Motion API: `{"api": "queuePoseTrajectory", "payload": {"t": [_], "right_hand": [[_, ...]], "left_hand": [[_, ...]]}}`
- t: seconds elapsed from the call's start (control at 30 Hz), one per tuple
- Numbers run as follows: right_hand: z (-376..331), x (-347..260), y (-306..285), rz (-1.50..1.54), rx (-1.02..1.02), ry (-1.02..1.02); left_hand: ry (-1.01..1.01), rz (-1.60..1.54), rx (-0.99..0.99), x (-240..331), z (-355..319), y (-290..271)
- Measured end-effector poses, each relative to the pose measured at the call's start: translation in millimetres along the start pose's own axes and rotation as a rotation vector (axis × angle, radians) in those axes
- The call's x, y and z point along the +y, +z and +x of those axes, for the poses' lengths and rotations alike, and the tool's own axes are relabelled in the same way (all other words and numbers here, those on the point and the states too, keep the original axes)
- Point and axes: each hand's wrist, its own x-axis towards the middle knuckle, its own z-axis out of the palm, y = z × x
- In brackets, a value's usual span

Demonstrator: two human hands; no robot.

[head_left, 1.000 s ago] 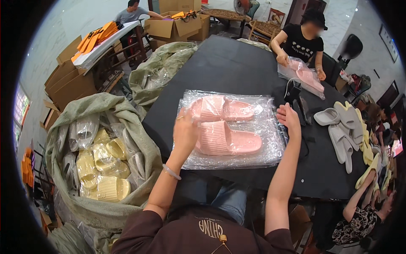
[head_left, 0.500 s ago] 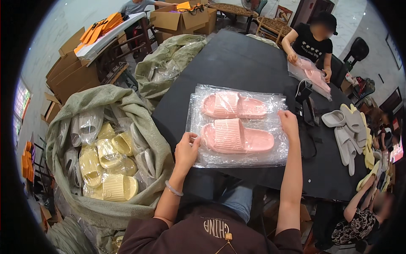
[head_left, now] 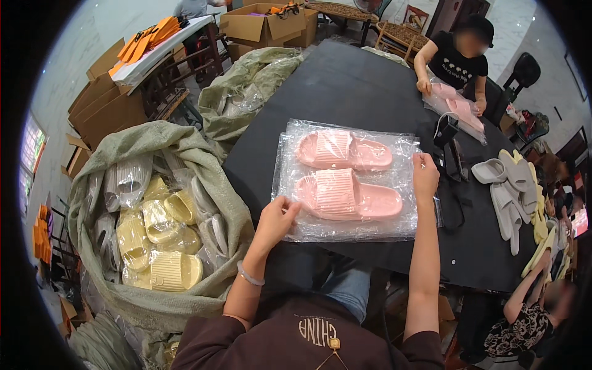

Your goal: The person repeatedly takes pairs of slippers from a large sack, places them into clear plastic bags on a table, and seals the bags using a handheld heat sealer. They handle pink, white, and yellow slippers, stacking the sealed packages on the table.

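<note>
A pair of pink slippers lies side by side in a clear plastic bag, on top of other flat clear bags on the black table. At the bag's near left edge my left hand has its thumb and fingers bent together on the plastic. My right hand pinches the right edge of the bag, fingertips closed. Beside my left arm stands a green woven sack holding bagged yellow slippers and bagged grey ones.
Loose grey slippers and yellow slippers line the table's right side. A black device with a cable stands nearer. Across the table, a co-worker handles bagged pink slippers. Another sack and cardboard boxes stand behind.
My right hand has moved slightly up and right along the bag's edge. My left hand has shifted slightly right. The co-worker's bag has moved a little right.
</note>
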Motion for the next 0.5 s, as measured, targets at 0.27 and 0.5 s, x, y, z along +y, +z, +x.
{"api": "queuePoseTrajectory", "payload": {"t": [0.27,0.5], "right_hand": [[9.2,23.3,16.4,0.081,-0.036,0.083],[4.9,5.5,1.9,-0.224,0.011,-0.077]], "left_hand": [[0.036,-0.161,-0.057,-18.2,-6.7,-19.6],[0.556,0.751,0.5,41.8,-16.3,1.2]]}}
